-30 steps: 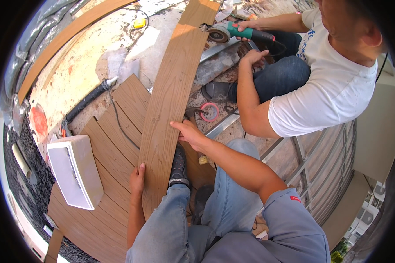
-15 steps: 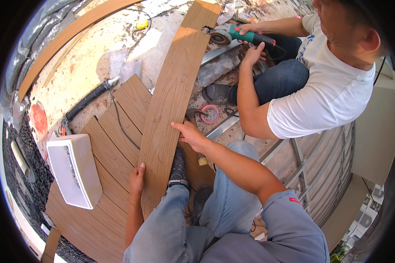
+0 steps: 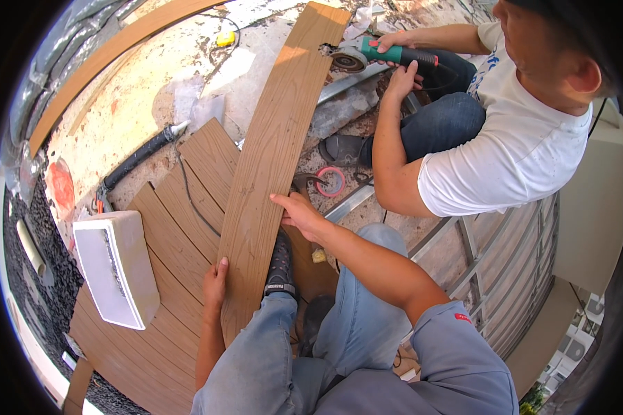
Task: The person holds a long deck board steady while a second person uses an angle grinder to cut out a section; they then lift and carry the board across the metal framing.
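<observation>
A long brown wood-grain decking board [image 3: 270, 149] slants from my lap up to the far middle. My left hand [image 3: 215, 282] grips its left edge near the close end, thumb on top and fingers underneath. Farther up, my right hand [image 3: 299, 213] holds the right edge, also with the thumb over the face. Across from me a co-worker holds a green and black angle grinder [image 3: 394, 53] with both hands. Its disc [image 3: 349, 62] is at the board's right edge near the far end, where a small dark notch [image 3: 327, 50] shows.
Laid deck boards [image 3: 180, 200] spread at the left, with a white foam box [image 3: 118, 270] on them. A black pipe [image 3: 137, 160] lies beyond. Pink tape [image 3: 331, 181] and a metal frame [image 3: 477, 270] are at the right. A yellow tool [image 3: 225, 39] lies far off.
Very little differs. The co-worker's hands and the grinder body have shifted slightly, while the disc stays by the notch. Both my hands keep their places on the board.
</observation>
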Motion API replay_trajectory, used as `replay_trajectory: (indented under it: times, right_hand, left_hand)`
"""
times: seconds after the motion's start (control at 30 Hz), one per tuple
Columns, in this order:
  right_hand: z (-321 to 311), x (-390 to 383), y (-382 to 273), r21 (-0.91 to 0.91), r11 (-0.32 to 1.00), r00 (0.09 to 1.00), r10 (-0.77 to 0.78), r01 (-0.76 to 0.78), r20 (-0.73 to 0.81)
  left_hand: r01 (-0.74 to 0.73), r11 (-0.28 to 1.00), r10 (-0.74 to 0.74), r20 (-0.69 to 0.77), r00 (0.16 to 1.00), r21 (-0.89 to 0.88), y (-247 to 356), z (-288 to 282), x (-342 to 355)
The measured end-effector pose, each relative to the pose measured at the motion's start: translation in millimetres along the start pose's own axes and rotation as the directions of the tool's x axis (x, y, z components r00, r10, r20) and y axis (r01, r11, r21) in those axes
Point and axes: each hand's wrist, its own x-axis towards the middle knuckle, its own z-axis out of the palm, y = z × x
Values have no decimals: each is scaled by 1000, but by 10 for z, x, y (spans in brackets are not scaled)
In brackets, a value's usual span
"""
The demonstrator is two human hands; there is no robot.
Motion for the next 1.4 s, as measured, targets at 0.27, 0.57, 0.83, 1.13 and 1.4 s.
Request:
replay_trajectory:
  times: [0.27, 0.57, 0.83, 1.13, 1.4]
  right_hand:
    - [-48, 35, 28, 28, 1000, 1000, 13, -13, 8]
    - [-33, 11, 16, 28, 1000, 1000, 12, -12, 11]
    - [-41, 9, 10, 18, 1000, 1000, 15, -16, 17]
    - [-6, -2, -6, 25, 1000, 1000, 17, -18, 12]
    - [-23, -8, -10, 18, 1000, 1000, 15, -15, 21]
  left_hand:
    - [11, 1000, -11, -12, 1000, 22, 123, 9, -37]
    - [-1, 1000, 2, -18, 1000, 22, 23, 0, 3]
    - [7, 1000, -7, -20, 1000, 11, 65, 7, -19]
    - [23, 999, -22, -29, 999, 26, -82, -15, 38]
    - [23, 999, -22, -32, 999, 40, 49, 2, -25]
